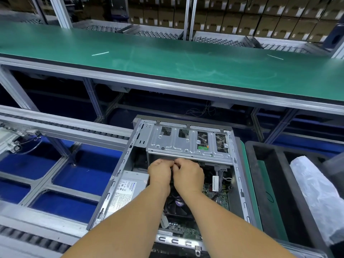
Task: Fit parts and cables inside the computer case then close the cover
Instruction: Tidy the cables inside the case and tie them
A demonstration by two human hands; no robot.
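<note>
An open grey computer case (119, 175) lies in front of me with its cover off. Inside I see the metal drive cage (186, 142) at the far end, the power supply (128, 189) on the left, a black fan (176, 207) and the green motherboard (219, 196). My left hand (160, 172) and my right hand (188, 174) are side by side just under the drive cage edge. Their fingers are curled together on something small and dark between them; what it is stays hidden.
A green-topped bench (167, 58) runs across behind the case. Roller conveyor rails (65, 125) lie to the left over blue flooring. On the right stands a black foam tray (270, 183) with a white plastic bag (316, 192). Cardboard boxes (260, 15) fill the back shelves.
</note>
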